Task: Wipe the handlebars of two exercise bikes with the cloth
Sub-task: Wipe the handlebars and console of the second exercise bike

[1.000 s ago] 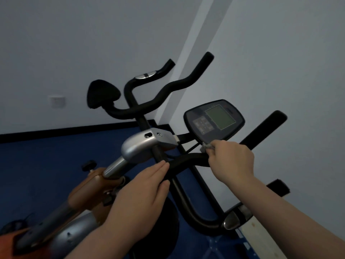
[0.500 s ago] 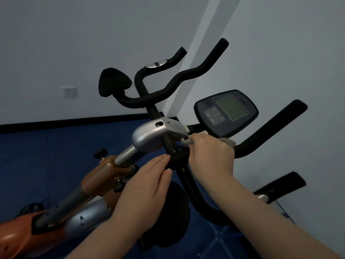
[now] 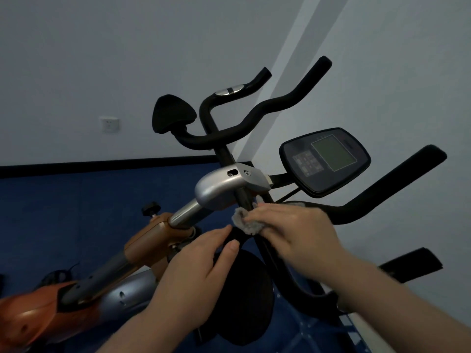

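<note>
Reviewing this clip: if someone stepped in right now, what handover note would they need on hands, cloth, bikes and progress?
Right hand presses the grey cloth onto the near handlebar at its centre, beside the silver bracket.
Left hand steadies the same bar just below the cloth, holding nothing else.
Done: cannot tell which stretches are already wiped.
Left: the right grip below the display, and the far handlebar, which nothing touches now.

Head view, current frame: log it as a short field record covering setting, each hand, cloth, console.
setting: exercise bike on blue floor, grey walls
right hand: presses the cloth on the near handlebar by the stem
left hand: rests on the handlebar's left part, no cloth
console: screen blank
far handlebar: untouched
</note>
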`<state>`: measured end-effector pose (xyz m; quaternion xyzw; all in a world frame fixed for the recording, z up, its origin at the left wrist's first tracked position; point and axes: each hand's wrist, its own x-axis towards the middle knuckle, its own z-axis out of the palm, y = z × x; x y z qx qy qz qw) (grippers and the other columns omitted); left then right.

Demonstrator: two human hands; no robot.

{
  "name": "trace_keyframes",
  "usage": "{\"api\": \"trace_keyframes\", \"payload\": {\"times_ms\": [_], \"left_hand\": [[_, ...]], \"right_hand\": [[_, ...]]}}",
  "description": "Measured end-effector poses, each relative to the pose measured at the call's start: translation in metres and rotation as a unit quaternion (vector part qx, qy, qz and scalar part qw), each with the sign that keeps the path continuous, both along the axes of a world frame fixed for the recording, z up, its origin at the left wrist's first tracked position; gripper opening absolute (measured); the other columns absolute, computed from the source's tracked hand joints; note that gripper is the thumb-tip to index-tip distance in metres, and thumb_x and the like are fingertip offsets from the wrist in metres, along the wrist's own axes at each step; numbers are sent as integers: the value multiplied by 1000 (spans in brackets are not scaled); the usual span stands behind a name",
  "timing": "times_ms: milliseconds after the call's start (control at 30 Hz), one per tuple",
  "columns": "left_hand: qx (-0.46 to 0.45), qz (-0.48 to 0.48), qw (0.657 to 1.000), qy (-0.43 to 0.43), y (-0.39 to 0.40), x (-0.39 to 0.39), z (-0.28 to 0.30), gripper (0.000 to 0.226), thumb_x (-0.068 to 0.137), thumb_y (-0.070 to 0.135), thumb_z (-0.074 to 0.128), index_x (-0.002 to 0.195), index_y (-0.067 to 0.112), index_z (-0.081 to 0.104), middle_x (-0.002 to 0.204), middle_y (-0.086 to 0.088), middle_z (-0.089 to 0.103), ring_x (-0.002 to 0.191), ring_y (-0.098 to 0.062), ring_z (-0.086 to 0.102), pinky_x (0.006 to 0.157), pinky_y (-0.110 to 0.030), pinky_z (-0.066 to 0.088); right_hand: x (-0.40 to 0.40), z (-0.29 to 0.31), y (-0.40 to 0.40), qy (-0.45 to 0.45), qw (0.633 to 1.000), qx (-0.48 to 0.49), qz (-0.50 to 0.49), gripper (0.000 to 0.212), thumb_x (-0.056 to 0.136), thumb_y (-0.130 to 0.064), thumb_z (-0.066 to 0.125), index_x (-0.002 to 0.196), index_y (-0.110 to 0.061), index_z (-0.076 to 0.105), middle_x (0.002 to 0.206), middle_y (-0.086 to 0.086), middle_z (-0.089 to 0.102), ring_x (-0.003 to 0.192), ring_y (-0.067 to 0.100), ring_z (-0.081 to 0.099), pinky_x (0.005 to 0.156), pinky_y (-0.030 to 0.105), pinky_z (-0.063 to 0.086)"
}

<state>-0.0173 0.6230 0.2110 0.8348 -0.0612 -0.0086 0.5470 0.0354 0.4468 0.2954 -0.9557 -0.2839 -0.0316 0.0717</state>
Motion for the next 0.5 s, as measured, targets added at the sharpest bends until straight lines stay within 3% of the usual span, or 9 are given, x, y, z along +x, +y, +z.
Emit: {"api": "trace_keyframes", "payload": {"times_ms": [67, 133, 233, 333, 433, 500], "left_hand": [[-2, 18, 1000, -5, 4, 5, 0, 71, 76, 73, 26, 135, 39, 44, 130, 26, 52, 119, 11, 44, 101, -21, 38], [-17, 48, 998, -24, 7, 15, 2, 62, 80, 66, 33, 136, 40, 42, 133, 25, 49, 122, 10, 41, 101, -18, 34], [-36, 79, 996, -38, 7, 38, 5, 55, 89, 45, 44, 143, 39, 33, 147, 25, 31, 135, 7, 27, 111, -23, 26], [10, 67, 997, -43, 3, 63, 4, 59, 95, 39, 43, 148, 35, 18, 153, 25, 9, 141, 7, 4, 114, -22, 9], [35, 65, 997, -34, -1, 78, -2, 59, 97, 35, 42, 149, 28, 16, 157, 14, 8, 141, 3, 0, 118, -28, 5], [25, 66, 997, -31, -4, 79, -7, 57, 98, 34, 41, 149, 27, 17, 158, 12, 10, 141, 2, 2, 118, -28, 5]], "right_hand": [[17, 25, -8, 92, 996, -12, 14, 25, 89, -29, 60, 111, -38, 69, 102, -20, 71, 86, -10, 60, 77, 23, 51], [38, 41, -11, 89, 996, 24, 7, 28, 88, -28, 57, 112, -38, 68, 93, -23, 69, 77, -11, 60, 72, 22, 52], [64, 33, 0, 9, 999, 33, -4, 30, 88, -18, 61, 115, -30, 69, 110, -16, 64, 96, 0, 58, 80, 28, 50], [71, 1, 10, -4, 999, -19, -29, 27, 89, -22, 63, 115, -26, 68, 111, -5, 55, 97, 10, 52, 76, 30, 47], [64, -17, 9, 11, 998, 46, -50, 27, 89, -25, 63, 115, -26, 68, 108, -6, 61, 93, 14, 60, 76, 35, 51], [59, -22, 9, -3, 999, 22, -28, 24, 90, -33, 60, 112, -28, 69, 108, -10, 66, 93, 14, 63, 76, 35, 52]]}}
